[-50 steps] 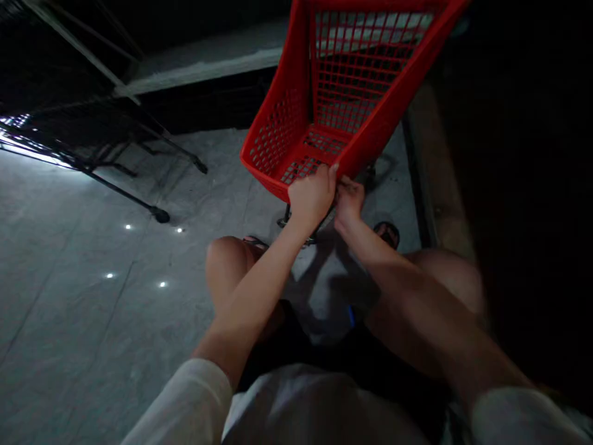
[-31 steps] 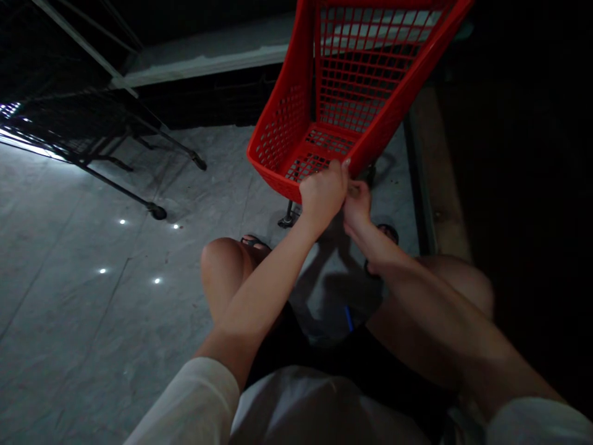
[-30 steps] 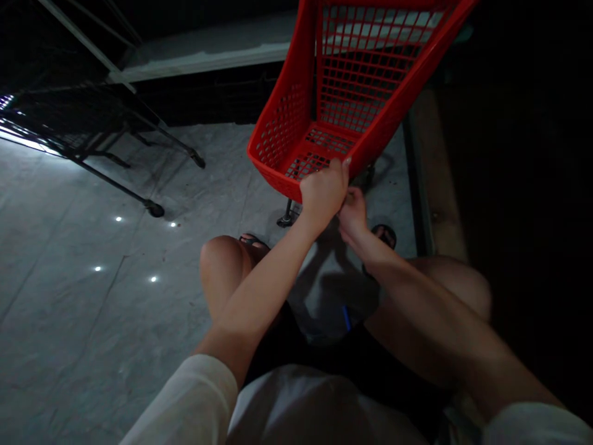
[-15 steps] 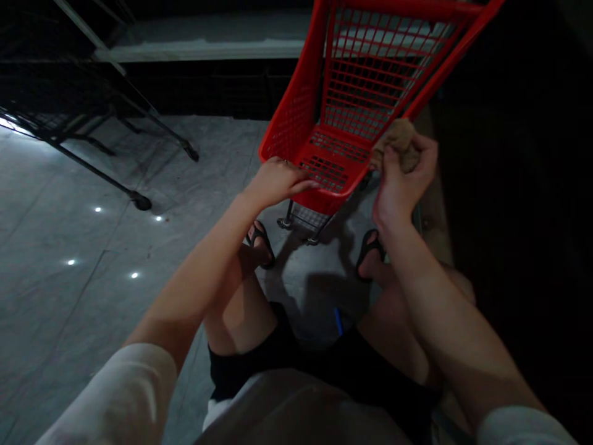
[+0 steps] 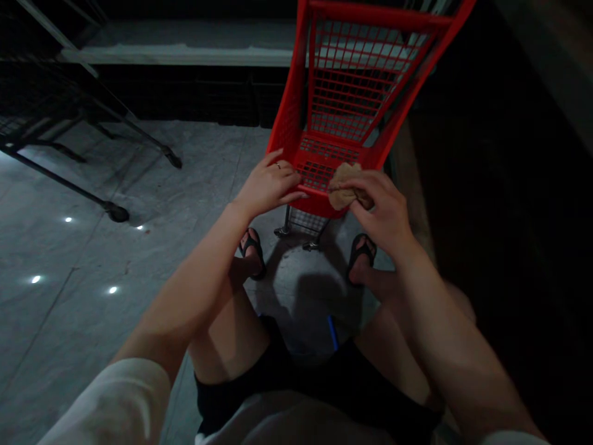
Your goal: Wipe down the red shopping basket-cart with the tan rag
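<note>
A small red plastic shopping cart [image 5: 288, 120] with grid walls stands between my feet, its narrow end toward me. My left hand [image 5: 269, 184] lies over the near left corner of its rim, fingers curled onto the edge and the thumb stretched along it. In my right hand [image 5: 385, 209] is a crumpled brown cloth [image 5: 341, 185], pinched between thumb and fingers. The cloth is at the near right part of the rim; whether it presses on the plastic is hard to tell in the dim light.
To the left stands a dark metal cart on casters [image 5: 117, 211]. A pale shelf [image 5: 185, 54] runs behind the red cart. Something thin and blue [image 5: 332, 332] lies between my legs. Grey floor tiles [image 5: 60, 334] spread on the left; the right side is very dark.
My right hand has brought the cloth from the cart's right side leftward and down to the near rim. My left hand stays at the near left corner, its fingers slightly shifted.
</note>
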Demonstrator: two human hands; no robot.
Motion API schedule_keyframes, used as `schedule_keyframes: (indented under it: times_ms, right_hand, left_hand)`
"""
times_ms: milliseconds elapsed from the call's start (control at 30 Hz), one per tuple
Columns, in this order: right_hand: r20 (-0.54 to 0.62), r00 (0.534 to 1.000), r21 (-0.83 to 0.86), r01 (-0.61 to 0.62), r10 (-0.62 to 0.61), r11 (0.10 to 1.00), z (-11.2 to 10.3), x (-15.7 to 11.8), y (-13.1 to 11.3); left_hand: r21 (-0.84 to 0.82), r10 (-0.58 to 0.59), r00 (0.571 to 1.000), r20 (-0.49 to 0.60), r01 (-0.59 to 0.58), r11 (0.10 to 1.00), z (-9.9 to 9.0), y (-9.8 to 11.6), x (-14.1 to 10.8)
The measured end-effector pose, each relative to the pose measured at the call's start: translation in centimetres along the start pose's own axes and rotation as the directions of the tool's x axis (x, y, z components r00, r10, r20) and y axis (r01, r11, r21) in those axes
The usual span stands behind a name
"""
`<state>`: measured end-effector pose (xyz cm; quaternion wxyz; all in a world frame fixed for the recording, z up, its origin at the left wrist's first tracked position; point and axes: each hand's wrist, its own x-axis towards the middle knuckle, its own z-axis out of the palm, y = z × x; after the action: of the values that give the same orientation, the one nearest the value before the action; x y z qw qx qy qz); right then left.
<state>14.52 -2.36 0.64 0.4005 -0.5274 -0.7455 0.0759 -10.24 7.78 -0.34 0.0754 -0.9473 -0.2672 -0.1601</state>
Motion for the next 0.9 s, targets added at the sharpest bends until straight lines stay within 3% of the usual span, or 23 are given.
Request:
schedule_keyframes:
  times_ms: [100,200,300,433,533,633,733,833,900]
  right_hand:
    - [-0.121,0.992,-0.102,0.013,-0.026,0.995,-1.6,-1.2,0.3]
    - [-0.167,0.986,-0.177,-0.061,0.031,0.982,-1.6,-1.7,0.5]
    - [-0.084,0.993,-0.236,-0.104,0.086,0.966,-0.1,-1.5,-0.1]
    - [0.026,1.000,-0.271,0.024,-0.017,0.962,2.7,-0.5,-1.7]
    - [0.064,0.997,-0.281,0.067,-0.051,0.957,3.5,0.1,-2.2]
    - [0.006,1.000,-0.292,-0.003,0.005,0.956,2.3,0.3,-0.9]
    - [-0.080,0.992,-0.301,-0.120,0.100,0.946,-0.5,0.0,1.8]
    - [-0.167,0.975,-0.293,-0.191,0.146,0.937,-2.9,-0.6,4.0]
    - [-0.195,0.969,-0.284,-0.202,0.150,0.937,-3.4,-0.8,4.3]
  left_hand:
    - [0.023,-0.053,0.998,-0.020,0.053,0.998,0.0,-1.3,-0.5]
    - [0.028,-0.098,0.995,-0.019,0.098,0.995,0.5,-1.1,-0.3]
    - [-0.014,-0.144,0.988,-0.060,0.144,0.990,1.3,0.2,0.7]
    - [0.002,-0.186,0.977,-0.106,0.188,0.982,2.4,2.3,2.3]
    - [0.059,-0.192,0.972,-0.135,0.201,0.978,2.8,3.6,3.3]
    - [0.051,-0.152,0.983,-0.105,0.158,0.986,2.4,4.1,3.8]
    - [-0.014,-0.085,0.995,-0.057,0.084,0.996,1.7,3.6,3.7]
    - [-0.078,-0.043,0.996,-0.074,0.037,0.996,1.4,2.7,3.2]
    - [-0.105,-0.030,0.995,-0.095,0.020,0.994,1.5,2.3,3.0]
